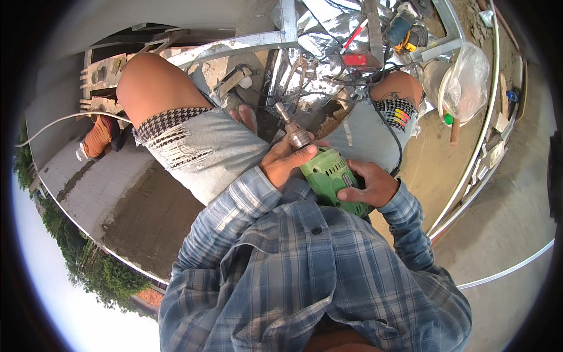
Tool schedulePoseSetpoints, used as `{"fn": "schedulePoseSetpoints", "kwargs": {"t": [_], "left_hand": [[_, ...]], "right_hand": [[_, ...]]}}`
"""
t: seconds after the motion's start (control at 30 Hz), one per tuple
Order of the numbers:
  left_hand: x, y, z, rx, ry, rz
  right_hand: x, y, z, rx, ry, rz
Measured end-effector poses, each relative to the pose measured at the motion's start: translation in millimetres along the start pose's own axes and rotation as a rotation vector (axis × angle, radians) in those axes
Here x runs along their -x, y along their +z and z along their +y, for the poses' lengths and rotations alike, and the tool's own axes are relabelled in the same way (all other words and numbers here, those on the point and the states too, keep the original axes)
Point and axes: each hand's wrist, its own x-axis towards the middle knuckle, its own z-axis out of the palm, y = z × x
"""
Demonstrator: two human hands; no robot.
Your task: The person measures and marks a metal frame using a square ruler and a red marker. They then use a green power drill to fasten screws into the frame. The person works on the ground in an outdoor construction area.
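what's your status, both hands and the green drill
Left hand gripping green drill near its chuck. Right hand gripping its rear body. Bit pointing forward, slightly left. Black cable close by right hand, over the leg.

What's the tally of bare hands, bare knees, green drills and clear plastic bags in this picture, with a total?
Bare hands: 2 (left hand, right hand)
Bare knees: 2 (left knee, right knee)
Green drill: 1
Clear plastic bag: 1
Total: 6

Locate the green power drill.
The green power drill is just right of centre in the head view, between the left hand near its chuck and right hand.
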Motion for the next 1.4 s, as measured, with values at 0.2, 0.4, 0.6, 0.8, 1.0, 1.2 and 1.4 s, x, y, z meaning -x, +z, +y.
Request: {"fn": "schedulePoseSetpoints", "kwargs": {"t": [0.2,0.4,0.6,0.8,1.0,1.2,1.4], "left_hand": [[-20.3,-7.7,-6.6,0.036,0.05,0.026],[-50.1,-29.0,-33.9,-0.326,0.168,0.073],[-55.1,-30.0,-26.1,-0.291,-0.053,0.123],[-59.5,-20.6,-20.0,-0.27,-0.08,0.221],[-51.2,-26.9,-33.8,-0.089,-0.039,0.179],[-39.1,-14.4,-19.3,-0.017,-0.02,0.124],[-50.5,-25.0,-26.2,-0.126,0.04,0.105]], "right_hand": [[-0.6,-7.4,-8.2,0.157,-0.078,0.022],[-4.3,0.4,-79.4,0.785,-0.327,0.37],[9.4,65.6,-177.4,0.823,-0.951,-0.159],[-22.7,160.5,-142.9,1.371,-0.509,-0.273],[-32.7,136.3,-145.4,1.24,-0.315,-0.603],[-34.8,132.3,-110.0,1.04,-0.403,-0.526],[-40.3,124.0,-122.9,0.899,-0.39,-0.614]]}}
